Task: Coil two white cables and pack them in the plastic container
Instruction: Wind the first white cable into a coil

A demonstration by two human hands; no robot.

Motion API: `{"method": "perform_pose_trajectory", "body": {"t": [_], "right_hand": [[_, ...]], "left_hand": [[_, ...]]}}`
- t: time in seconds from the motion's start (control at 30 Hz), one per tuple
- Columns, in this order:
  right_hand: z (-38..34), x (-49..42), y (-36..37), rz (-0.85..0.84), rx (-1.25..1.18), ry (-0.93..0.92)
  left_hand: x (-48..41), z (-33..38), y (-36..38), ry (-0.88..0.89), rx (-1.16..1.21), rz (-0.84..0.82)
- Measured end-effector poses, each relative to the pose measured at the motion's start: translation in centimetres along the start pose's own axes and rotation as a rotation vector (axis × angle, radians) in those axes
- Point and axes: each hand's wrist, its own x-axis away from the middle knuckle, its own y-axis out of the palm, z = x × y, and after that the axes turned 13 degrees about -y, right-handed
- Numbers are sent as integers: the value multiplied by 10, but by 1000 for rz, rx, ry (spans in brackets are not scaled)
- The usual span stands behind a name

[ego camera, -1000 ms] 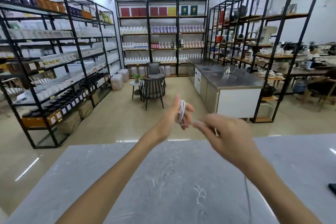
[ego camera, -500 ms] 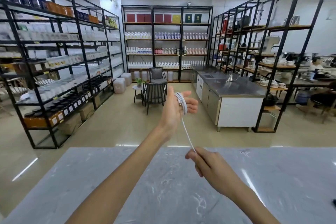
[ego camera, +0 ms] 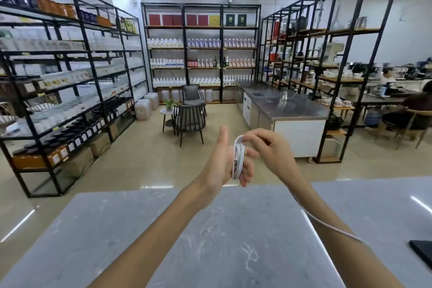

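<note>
A white cable [ego camera: 238, 159] is wound in several loops around the fingers of my left hand [ego camera: 222, 161], which is raised above the grey marble table [ego camera: 163, 229] with the thumb up. My right hand [ego camera: 268, 149] pinches the cable at the top of the coil. The cable's loose tail [ego camera: 327, 224] trails down along my right forearm toward the lower right. No second cable and no plastic container are in view.
A dark flat object [ego camera: 423, 252] lies at the table's right edge. Beyond the table are black metal shelves [ego camera: 70, 77], a round chair [ego camera: 190, 119], a steel counter [ego camera: 292, 107] and seated people [ego camera: 411, 105] at the far right.
My right hand rose from low near the table to the top of the coil, laying another loop over my left fingers. The camera view tilted slightly.
</note>
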Motion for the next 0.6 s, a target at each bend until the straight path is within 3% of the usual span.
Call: {"method": "perform_pose_trajectory", "body": {"t": [0.1,0.2,0.3,0.47,0.6], "right_hand": [[-6,-6,-5,148,75,-177],[-26,-17,-6,156,147,-367],[-32,-20,-9,193,150,-439],[-19,-25,-8,193,12,-278],[-14,-17,10,-9,-92,-31]], "left_hand": [[2,-4,-2,-186,-59,9],[1,-2,-5,-211,36,37],[1,4,-6,-175,63,52],[10,0,-2,-37,-67,-14],[8,0,-3,71,-66,8]]}}
